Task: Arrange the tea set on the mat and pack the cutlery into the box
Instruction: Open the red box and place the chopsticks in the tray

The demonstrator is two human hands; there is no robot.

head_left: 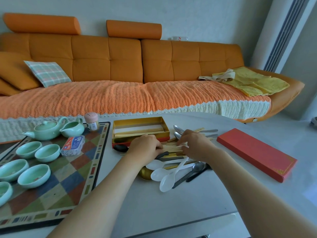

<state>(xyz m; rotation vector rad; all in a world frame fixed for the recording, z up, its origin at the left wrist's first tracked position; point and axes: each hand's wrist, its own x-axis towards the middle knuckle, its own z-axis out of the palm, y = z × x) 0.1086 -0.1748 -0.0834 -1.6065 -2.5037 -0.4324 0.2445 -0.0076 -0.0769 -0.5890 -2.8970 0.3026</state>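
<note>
On the chequered mat [68, 170] stand a green teapot [45, 130], a green pitcher [72, 128] and several green cups [34, 176]. An open gold box [139, 128] holding a few wooden chopsticks sits on the table. In front of it lies a cutlery pile: wooden chopsticks [171, 145], white plastic spoons [165, 176], metal spoons [178, 130], dark-handled pieces [192, 176]. My left hand [145, 146] and my right hand [194, 143] both rest on the pile, fingers curled around the chopsticks.
The red box lid [257, 152] lies at the right on the white table [154, 206]. A pink-lidded jar [91, 121] and a packet of cotton swabs [72, 146] sit on the mat. An orange sofa [120, 74] runs behind the table.
</note>
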